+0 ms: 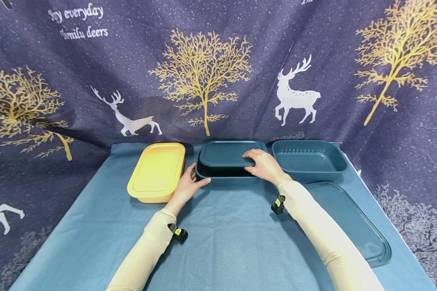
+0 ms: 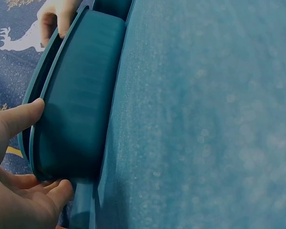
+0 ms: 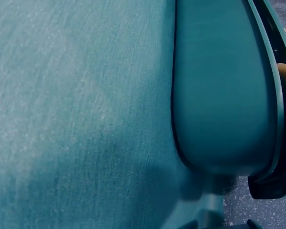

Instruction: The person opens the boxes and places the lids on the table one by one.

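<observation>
A dark teal lid (image 1: 223, 153) lies tilted over a matching rectangular container (image 1: 227, 181) at the back middle of the table. A dark gap shows between the lid's near edge and the container's front rim. My right hand (image 1: 264, 165) pinches the lid at its right front part, thumb below the edge and fingers on top. At the container's left front corner, my left hand (image 1: 187, 186) holds it. In the left wrist view the left thumb (image 2: 31, 112) presses on the rim while the fingers curl against the end wall. The right wrist view shows the container's front wall (image 3: 219, 90).
To the left stands a yellow container with its lid on (image 1: 158, 171), close beside my left hand. An uncovered teal container (image 1: 311, 174) stands at the back right. A larger teal lid (image 1: 349, 218) lies flat in front of it, partly under my right forearm. A patterned curtain (image 1: 218, 81) hangs behind the table.
</observation>
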The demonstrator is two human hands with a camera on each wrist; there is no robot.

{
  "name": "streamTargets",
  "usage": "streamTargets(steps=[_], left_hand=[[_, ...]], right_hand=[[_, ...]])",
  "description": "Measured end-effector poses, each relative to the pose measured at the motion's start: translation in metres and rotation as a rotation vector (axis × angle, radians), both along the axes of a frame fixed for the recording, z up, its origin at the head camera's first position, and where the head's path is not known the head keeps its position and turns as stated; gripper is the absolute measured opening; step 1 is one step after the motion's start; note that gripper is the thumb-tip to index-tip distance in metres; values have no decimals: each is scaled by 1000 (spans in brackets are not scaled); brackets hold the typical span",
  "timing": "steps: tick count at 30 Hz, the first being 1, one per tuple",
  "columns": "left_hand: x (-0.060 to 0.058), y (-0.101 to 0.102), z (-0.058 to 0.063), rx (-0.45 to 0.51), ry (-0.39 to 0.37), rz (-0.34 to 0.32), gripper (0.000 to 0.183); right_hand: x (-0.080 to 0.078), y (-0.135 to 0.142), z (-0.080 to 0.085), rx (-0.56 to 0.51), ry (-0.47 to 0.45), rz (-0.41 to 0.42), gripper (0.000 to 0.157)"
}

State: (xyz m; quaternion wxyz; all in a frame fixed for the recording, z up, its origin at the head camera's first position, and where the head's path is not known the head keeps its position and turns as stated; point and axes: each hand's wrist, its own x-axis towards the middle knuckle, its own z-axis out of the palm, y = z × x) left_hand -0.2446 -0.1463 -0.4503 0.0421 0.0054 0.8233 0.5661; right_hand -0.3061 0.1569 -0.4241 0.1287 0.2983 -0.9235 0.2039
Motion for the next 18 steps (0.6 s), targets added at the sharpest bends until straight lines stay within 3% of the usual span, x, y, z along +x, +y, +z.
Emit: streamTargets(steps=[18], left_hand=[[0, 0, -1, -1, 0, -3, 98]], right_hand=[[-2, 4, -1, -4, 77, 25, 37]])
